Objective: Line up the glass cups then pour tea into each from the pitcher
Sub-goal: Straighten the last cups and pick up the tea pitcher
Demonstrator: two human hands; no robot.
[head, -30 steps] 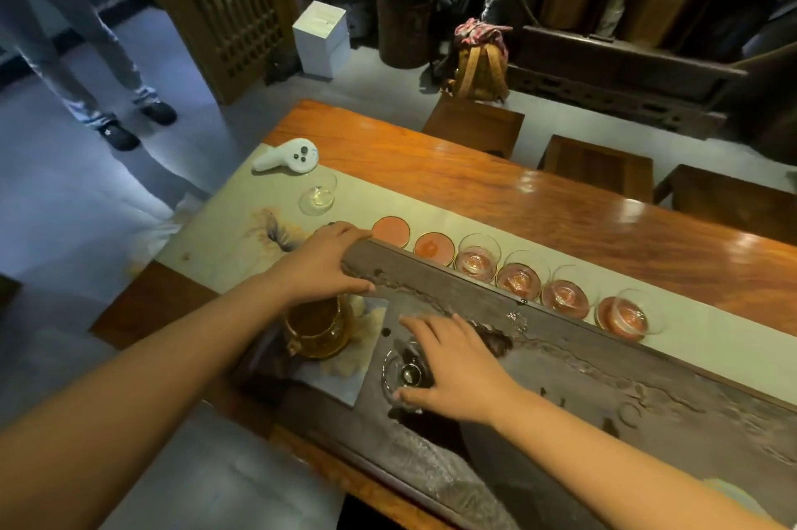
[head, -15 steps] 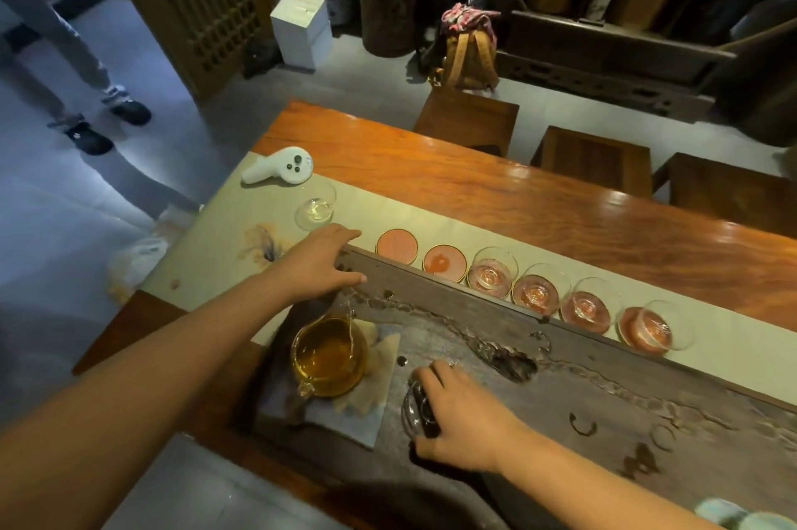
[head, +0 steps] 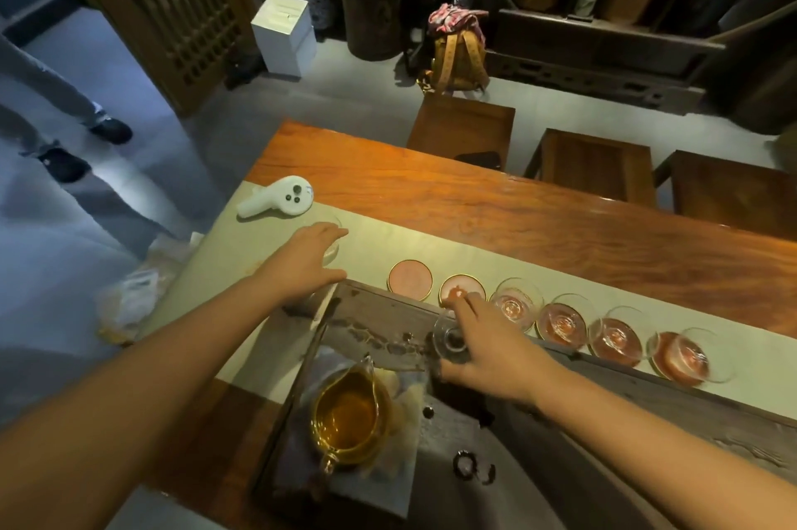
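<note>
Several glass cups [head: 515, 303] stand in a row on pink coasters along the pale runner [head: 371, 245]. Two coasters at the row's left end are bare, one [head: 409, 279] fully and one [head: 461, 290] partly behind my fingers. My right hand [head: 487, 346] holds a small glass cup [head: 448, 339] just in front of the second bare coaster. My left hand [head: 308, 266] reaches over a lone glass cup [head: 332, 247] on the runner, fingers spread around it; I cannot tell whether it grips. The glass pitcher [head: 347, 413] of amber tea sits on a cloth on the dark tea tray [head: 539, 465].
A white handheld device [head: 280, 199] lies at the runner's far left. Wooden stools [head: 463, 128] stand beyond the orange wooden table [head: 517, 210]. A person's legs [head: 51, 98] stand on the floor at left. A plastic bag [head: 133, 296] lies beside the table.
My right hand lifted a glass cup off the tea tray and carried it up toward the bare coasters. My left hand left the tray edge and reached to the lone cup on the runner.
</note>
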